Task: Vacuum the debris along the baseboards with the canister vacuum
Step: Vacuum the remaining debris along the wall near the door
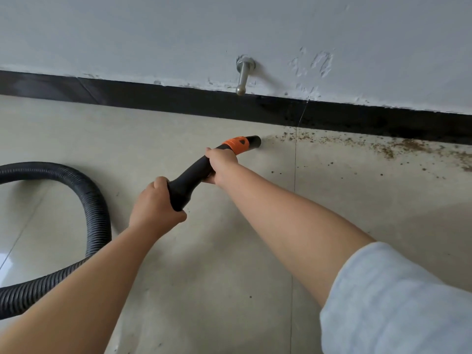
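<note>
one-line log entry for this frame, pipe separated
left hand grips nozzle rear | right hand grips nozzle near orange collar | tip low beside debris | debris along baseboard

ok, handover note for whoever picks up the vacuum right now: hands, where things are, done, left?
Left hand grips the rear of the black nozzle handle; right hand grips it near the orange collar.
Nozzle tip sits low over the tile floor, short of the black baseboard, pointing right.
Hose loops away to the left; canister not in view.
Done: floor left of the tip looks clean.
Left: debris along the baseboard to the right, plus scattered specks.
</note>
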A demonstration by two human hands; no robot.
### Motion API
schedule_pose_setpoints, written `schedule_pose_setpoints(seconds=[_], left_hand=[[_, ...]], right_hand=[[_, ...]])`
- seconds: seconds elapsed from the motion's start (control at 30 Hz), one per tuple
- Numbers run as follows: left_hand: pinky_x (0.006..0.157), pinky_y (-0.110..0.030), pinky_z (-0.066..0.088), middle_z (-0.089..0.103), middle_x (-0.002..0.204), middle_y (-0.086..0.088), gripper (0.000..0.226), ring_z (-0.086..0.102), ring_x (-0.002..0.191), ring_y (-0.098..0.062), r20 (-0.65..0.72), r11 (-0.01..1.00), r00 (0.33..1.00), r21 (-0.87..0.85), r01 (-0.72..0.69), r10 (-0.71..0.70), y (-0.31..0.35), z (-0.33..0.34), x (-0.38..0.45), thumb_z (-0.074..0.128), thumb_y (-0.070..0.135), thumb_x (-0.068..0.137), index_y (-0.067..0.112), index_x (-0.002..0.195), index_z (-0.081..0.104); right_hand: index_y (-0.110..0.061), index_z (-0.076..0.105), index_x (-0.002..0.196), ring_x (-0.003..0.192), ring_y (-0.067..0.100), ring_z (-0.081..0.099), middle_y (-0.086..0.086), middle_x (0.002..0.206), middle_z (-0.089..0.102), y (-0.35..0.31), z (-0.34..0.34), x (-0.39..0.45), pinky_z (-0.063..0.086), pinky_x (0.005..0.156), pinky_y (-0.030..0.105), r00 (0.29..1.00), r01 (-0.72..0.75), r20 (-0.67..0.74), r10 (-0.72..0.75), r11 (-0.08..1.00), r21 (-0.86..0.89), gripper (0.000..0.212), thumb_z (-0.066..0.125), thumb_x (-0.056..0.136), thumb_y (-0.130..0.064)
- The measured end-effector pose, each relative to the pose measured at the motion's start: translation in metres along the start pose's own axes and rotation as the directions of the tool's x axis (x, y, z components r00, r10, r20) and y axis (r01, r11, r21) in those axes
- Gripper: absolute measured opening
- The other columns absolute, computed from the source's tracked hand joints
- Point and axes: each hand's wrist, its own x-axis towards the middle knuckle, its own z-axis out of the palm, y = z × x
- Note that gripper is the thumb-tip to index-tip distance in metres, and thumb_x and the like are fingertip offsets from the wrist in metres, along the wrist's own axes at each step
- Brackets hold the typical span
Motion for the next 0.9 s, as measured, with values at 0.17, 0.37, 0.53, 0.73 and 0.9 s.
schedule_pose_setpoints(seconds=[0.17,0.37,0.53,0.73,0.9], left_hand=[[0.064,-0.030,0.036,0.045,0.096,-0.002,0.049,0.046,0.085,-0.024,0.041,0.999,0.999,0.035,-0.033,0.032,0.012,0.003,0.006,0.070,0.014,0.069,0.007,0.109,0.043],[0.062,-0.030,0.036,0.046,0.099,-0.003,0.050,0.048,0.086,-0.024,0.087,0.993,0.991,0.062,-0.104,0.098,0.042,0.009,0.013,0.069,0.016,0.069,0.008,0.110,0.042],[0.063,-0.030,0.036,0.046,0.099,-0.005,0.048,0.045,0.084,-0.024,0.104,0.984,0.982,0.064,-0.166,0.159,0.077,0.022,0.012,0.069,0.015,0.069,0.006,0.108,0.042],[0.063,-0.031,0.036,0.044,0.098,-0.003,0.049,0.045,0.085,-0.022,0.128,0.971,0.969,0.086,-0.222,0.210,0.118,0.037,0.012,0.070,0.016,0.070,0.007,0.109,0.041],[0.064,-0.030,0.036,0.044,0.098,-0.002,0.046,0.045,0.084,-0.021,0.153,0.954,0.952,0.103,-0.283,0.265,0.150,0.048,0.016,0.069,0.016,0.070,0.008,0.106,0.042]], right_hand=[[-0.007,0.041,0.128,0.116,0.037,0.050,0.015,0.129,0.048,-0.005,-0.015,0.002,0.053,0.074,0.047,1.000,0.009,-0.008,-0.009,1.000,0.009,0.040,0.057,0.093,-0.018],[-0.005,0.040,0.128,0.117,0.036,0.050,0.016,0.128,0.048,-0.016,-0.052,0.003,0.053,0.083,0.047,0.999,0.008,-0.037,-0.005,0.998,0.070,0.041,0.057,0.093,-0.017],[-0.008,0.041,0.120,0.115,0.038,0.051,0.018,0.128,0.048,-0.026,-0.090,0.003,0.053,0.086,0.050,0.997,0.026,-0.081,-0.018,0.995,0.100,0.035,0.059,0.092,-0.018],[-0.007,0.039,0.125,0.119,0.039,0.048,0.018,0.132,0.046,-0.036,-0.135,0.010,0.053,0.084,0.050,0.994,0.046,-0.111,-0.027,0.984,0.174,0.041,0.060,0.091,-0.016],[-0.007,0.040,0.125,0.119,0.040,0.047,0.018,0.131,0.046,-0.045,-0.170,0.014,0.051,0.082,0.051,0.988,0.053,-0.151,-0.016,0.968,0.244,0.040,0.059,0.091,-0.015]])
